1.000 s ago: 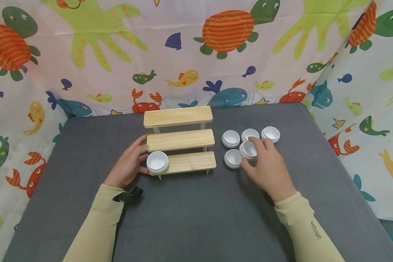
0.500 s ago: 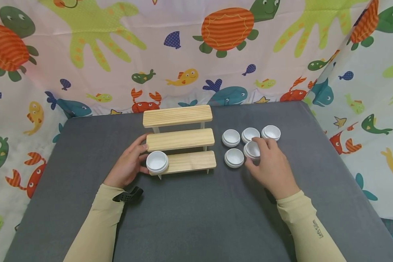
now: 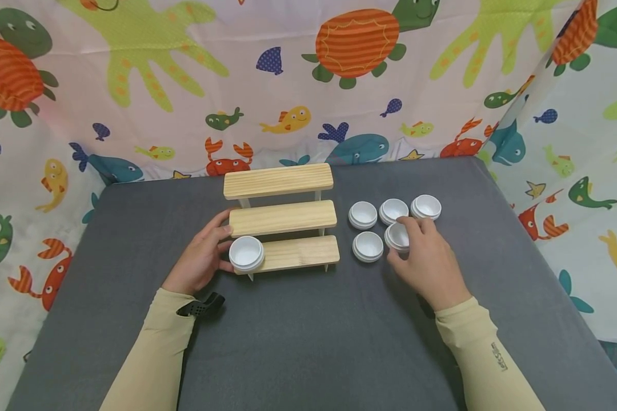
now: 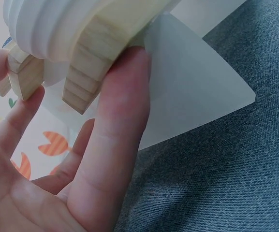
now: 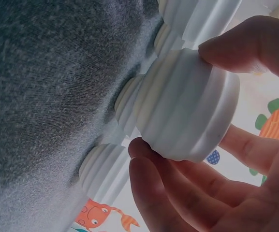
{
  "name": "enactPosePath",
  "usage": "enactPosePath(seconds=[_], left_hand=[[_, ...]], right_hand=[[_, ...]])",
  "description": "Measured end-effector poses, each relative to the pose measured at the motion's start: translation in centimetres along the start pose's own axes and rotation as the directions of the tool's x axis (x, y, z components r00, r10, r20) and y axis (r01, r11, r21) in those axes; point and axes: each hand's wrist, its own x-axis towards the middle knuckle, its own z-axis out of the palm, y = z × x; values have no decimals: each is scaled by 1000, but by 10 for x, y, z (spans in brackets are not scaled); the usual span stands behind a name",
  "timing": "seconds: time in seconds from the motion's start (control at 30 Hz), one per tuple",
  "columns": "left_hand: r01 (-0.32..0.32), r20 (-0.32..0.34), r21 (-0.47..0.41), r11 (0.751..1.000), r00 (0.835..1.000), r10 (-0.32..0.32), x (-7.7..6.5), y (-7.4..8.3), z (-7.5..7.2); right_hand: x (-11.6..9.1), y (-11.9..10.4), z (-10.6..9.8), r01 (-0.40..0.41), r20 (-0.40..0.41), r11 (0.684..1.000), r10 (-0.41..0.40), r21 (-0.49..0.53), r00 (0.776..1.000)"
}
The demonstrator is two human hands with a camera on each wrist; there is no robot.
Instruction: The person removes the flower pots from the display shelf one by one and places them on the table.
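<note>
A three-tier wooden stand (image 3: 283, 220) with pale supports stands on the grey table. My left hand (image 3: 200, 254) grips its left end, with fingers against the ends of the boards. A white ribbed bowl (image 3: 246, 253) sits at the left of the lowest tier, beside that hand. To the right of the stand, my right hand (image 3: 429, 265) grips another white bowl (image 5: 187, 106) between thumb and fingers; in the head view the hand covers part of it. Whether this bowl touches the table cannot be told.
Around the gripped bowl stand several more white bowls (image 3: 362, 215), close together. One bowl (image 3: 368, 246) is just left of the right hand. The grey tabletop (image 3: 308, 342) reaches back to a printed curtain (image 3: 288, 85) with sea animals.
My right hand has shifted slightly to the right with the gripped bowl, away from the bowl on its left. My left hand has stayed on the stand.
</note>
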Motion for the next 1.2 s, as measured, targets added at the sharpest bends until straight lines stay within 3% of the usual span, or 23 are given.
enactPosePath(seconds=[0.43, 1.2], left_hand=[[-13, 0, 5, 1000, 1000, 13, 0, -1, 0], [-8, -3, 12, 1000, 1000, 8, 1, -1, 0]], right_hand=[[0, 2, -1, -46, 79, 999, 46, -3, 996], [-1, 6, 2, -51, 108, 999, 51, -6, 993]])
